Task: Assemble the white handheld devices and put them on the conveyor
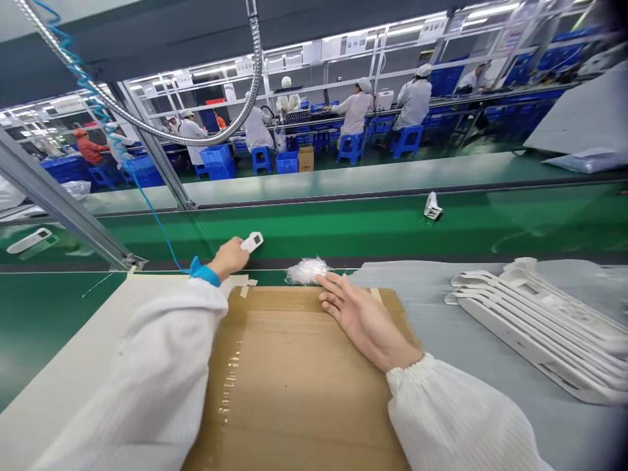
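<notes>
My left hand [230, 257] is closed around a white handheld device [253, 241] with a small dark display, held out over the near edge of the green belt. A blue wrist strap [202, 271] circles that wrist, and a blue cord runs up from it. Above the far right part of a brown cardboard sheet [299, 379], my right hand [360, 317] has its fingers stretched out. Its fingertips are beside a crumpled clump of clear plastic [307, 270]; whether they touch it I cannot tell.
A stack of white plastic housings [534, 327] lies at the right on grey foam sheeting [422, 294]. On the green belt [314, 222] are a small white part [432, 207] and another white device [29, 241]. A metal post [69, 196] rises at the left; a flexible metal hose [196, 139] hangs above.
</notes>
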### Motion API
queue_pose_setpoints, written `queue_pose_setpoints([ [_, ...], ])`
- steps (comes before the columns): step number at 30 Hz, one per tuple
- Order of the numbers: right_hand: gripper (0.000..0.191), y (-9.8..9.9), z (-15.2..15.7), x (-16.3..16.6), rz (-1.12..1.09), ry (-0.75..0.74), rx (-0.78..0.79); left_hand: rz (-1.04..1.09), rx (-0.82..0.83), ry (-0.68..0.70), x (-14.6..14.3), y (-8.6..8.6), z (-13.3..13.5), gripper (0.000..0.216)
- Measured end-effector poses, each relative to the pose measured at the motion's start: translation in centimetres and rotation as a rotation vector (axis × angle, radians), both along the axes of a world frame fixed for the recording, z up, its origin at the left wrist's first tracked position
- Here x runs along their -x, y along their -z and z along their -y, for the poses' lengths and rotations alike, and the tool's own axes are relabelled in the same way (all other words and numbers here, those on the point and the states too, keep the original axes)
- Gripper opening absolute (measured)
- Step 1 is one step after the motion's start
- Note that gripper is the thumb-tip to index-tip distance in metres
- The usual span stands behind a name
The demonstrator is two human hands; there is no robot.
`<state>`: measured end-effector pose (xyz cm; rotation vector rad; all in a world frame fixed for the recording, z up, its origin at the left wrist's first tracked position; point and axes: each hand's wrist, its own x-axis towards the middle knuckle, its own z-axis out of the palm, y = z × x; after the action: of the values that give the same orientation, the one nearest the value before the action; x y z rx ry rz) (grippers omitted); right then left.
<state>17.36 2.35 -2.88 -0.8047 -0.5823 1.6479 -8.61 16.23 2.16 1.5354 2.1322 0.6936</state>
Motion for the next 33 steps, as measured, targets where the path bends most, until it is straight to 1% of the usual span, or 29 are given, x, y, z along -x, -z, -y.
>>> queue_pose_setpoints([
  [2,0.031,0.0,0.0,0.1,-0.018,0.008,0.011,-0.028,-0.011,-0.04,0.4,-0.1,-2.2,0.026],
  [5,0.029,-0.4,0.0,0.2,-0.025,0.028,0.026,-0.054,-0.068,-0.16,0.0,0.7,-4.0,0.042],
  [8,0.024,-0.8,0.2,0.2,-0.034,0.042,0.048,-0.072,-0.095,-0.291,-0.9,2.0,-3.7,0.052],
  [10,0.023,-1.0,0.3,0.3,-0.043,0.046,0.062,-0.07,-0.126,-0.323,-1.4,2.5,-2.6,0.055],
  [11,0.023,-1.0,0.3,0.3,-0.046,0.044,0.064,-0.062,-0.146,-0.315,-1.6,2.6,-1.8,0.055],
  [13,0.025,-0.9,0.2,0.3,-0.047,0.044,0.056,-0.024,-0.175,-0.256,-2.1,2.5,0.0,0.052],
  [16,0.026,-0.6,0.1,0.4,-0.042,0.042,0.035,0.107,-0.161,-0.101,-3.4,2.5,3.4,0.037],
  [19,0.026,-0.4,0.1,0.3,-0.016,0.034,0.017,0.335,-0.161,0.041,-5.3,3.2,6.9,0.028],
  [20,0.027,-0.4,0.1,0.2,-0.003,0.03,0.01,0.348,-0.186,0.066,-5.9,3.7,8.0,0.027],
  [21,0.029,-0.3,0.1,0.2,0.01,0.029,0.002,0.315,-0.22,0.093,-6.5,4.1,9.0,0.025],
  [23,0.032,-0.2,0.1,0.1,0.033,0.029,-0.008,0.188,-0.329,0.208,-7.4,4.9,10.7,0.021],
  [25,0.033,-0.2,0.2,0.1,0.049,0.029,-0.004,0.069,-0.445,0.323,-7.9,5.4,11.8,0.019],
  [26,0.033,-0.3,0.2,0.0,0.056,0.028,-0.001,0.033,-0.489,0.359,-8.0,5.5,12.2,0.018],
  [27,0.033,-0.3,0.3,0.0,0.06,0.025,0.002,0.013,-0.518,0.376,-8.0,5.5,12.4,0.018],
  [29,0.034,-0.5,0.4,0.0,0.067,0.023,0.005,0.007,-0.539,0.365,-7.8,5.4,12.5,0.018],
  [33,0.036,-0.6,0.5,0.0,0.085,0.024,-0.003,0.006,-0.506,0.302,-7.4,5.3,12.1,0.018],
])
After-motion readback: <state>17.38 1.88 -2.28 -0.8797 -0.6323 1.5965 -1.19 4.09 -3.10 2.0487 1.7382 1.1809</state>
